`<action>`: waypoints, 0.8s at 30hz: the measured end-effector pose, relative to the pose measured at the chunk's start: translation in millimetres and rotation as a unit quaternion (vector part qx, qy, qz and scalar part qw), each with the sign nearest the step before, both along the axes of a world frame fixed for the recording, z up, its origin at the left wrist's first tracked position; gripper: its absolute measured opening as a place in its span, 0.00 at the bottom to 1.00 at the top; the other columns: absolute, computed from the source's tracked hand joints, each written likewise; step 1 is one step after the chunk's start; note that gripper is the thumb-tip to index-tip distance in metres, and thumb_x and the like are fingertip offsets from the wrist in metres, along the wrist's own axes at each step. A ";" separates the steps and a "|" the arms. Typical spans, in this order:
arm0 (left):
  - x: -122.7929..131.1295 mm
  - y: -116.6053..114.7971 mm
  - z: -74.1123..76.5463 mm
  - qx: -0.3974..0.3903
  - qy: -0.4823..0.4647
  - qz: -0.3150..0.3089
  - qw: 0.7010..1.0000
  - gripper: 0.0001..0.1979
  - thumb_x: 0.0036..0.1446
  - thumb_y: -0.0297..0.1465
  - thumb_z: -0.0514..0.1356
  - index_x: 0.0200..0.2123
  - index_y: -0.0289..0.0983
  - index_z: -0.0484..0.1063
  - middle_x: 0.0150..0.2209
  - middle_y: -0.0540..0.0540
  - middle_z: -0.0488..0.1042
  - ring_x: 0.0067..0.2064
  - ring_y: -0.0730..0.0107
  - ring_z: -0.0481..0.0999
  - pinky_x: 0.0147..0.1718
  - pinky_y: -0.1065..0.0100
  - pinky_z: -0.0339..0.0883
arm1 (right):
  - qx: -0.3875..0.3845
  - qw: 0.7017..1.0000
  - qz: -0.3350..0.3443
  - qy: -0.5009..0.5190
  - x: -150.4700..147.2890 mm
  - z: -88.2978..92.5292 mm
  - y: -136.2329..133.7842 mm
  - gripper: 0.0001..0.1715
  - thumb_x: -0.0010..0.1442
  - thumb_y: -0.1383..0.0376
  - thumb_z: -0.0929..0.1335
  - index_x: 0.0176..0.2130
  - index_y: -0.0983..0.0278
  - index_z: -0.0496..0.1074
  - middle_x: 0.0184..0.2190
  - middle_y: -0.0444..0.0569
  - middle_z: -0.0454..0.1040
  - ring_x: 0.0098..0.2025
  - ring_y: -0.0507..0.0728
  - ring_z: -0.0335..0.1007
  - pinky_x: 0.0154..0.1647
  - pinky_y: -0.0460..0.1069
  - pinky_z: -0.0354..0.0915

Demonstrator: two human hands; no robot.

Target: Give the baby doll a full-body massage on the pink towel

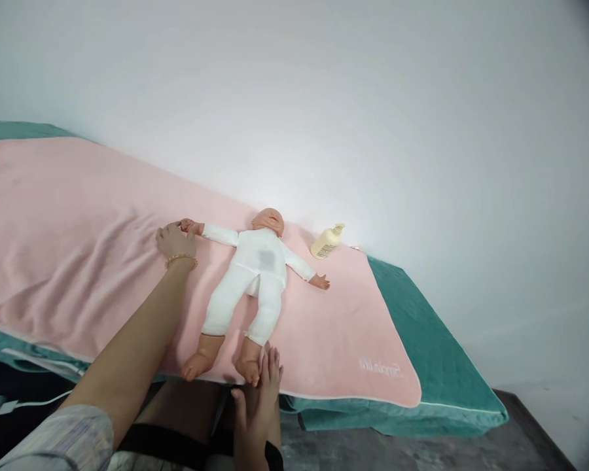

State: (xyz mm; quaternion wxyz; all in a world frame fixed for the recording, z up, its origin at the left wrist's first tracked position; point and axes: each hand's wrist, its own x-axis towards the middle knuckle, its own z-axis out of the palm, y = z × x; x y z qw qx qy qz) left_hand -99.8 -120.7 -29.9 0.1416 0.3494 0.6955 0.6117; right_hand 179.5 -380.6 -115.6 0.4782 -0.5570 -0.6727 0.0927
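Note:
A baby doll (260, 260) with a white cloth body and bare vinyl head, hands and feet lies on its back, its feet toward me. At the left, my left hand (175, 241) has its fingers curled around the doll's hand (192, 227), whose arm is stretched out sideways. My right hand (262, 399) is open at the near edge of the bed, fingers extended beside the doll's foot (249, 361). Whether they touch that foot I cannot tell. A greyish square patch marks the doll's chest.
A pink blanket (334, 340) with creases on the left covers a green bed (417, 307). A cream pump bottle (326, 242) leans near the doll's head. The white wall (294, 98) stands directly behind the bed. A white cable (34, 402) hangs at the lower left.

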 end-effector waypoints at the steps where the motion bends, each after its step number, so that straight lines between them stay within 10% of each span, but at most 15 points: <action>1: -1.7 0.8 -0.1 -0.004 -0.012 0.012 1.000 0.11 0.58 0.33 0.61 0.36 0.33 0.63 0.47 0.34 0.70 0.62 0.46 0.55 0.61 0.42 0.42 | -0.009 1.000 -0.019 -0.008 -5.3 -3.9 1.3 0.42 0.60 0.45 0.66 0.66 0.58 0.57 0.63 0.61 0.63 0.66 0.77 0.53 0.59 0.78 0.51; 6: -1.7 0.6 -0.1 0.000 -0.087 0.035 0.996 0.18 0.55 0.35 0.65 0.45 0.31 0.66 0.42 0.43 0.73 0.44 0.61 0.73 0.49 0.53 0.65 | -0.041 0.998 -0.054 0.010 -22.3 -5.6 7.8 0.36 0.63 0.51 0.66 0.65 0.60 0.59 0.64 0.61 0.61 0.68 0.76 0.50 0.59 0.81 0.47; 13: 12.3 -0.2 13.4 0.160 -0.143 0.027 0.976 0.13 0.49 0.29 0.66 0.40 0.36 0.73 0.40 0.44 0.77 0.45 0.60 0.77 0.49 0.57 0.71 | -0.020 0.991 -0.048 0.124 -13.8 12.5 1.3 0.25 0.64 0.57 0.65 0.58 0.62 0.69 0.61 0.60 0.66 0.66 0.70 0.56 0.60 0.73 0.58; 18: 28.1 2.8 27.8 0.231 -0.145 -0.033 0.961 0.18 0.47 0.29 0.67 0.44 0.34 0.75 0.45 0.41 0.78 0.49 0.58 0.77 0.52 0.56 0.71 | -0.016 0.985 0.010 0.172 13.2 53.7 10.9 0.22 0.65 0.60 0.64 0.57 0.61 0.69 0.59 0.57 0.70 0.60 0.63 0.68 0.53 0.58 0.71; 24: 58.2 -3.1 45.6 0.243 -0.110 -0.140 0.954 0.17 0.45 0.30 0.67 0.42 0.35 0.79 0.43 0.43 0.80 0.46 0.59 0.79 0.53 0.57 0.71 | 0.003 0.988 0.070 0.136 33.1 110.9 41.8 0.23 0.66 0.63 0.64 0.59 0.61 0.66 0.60 0.56 0.68 0.62 0.62 0.65 0.60 0.61 0.66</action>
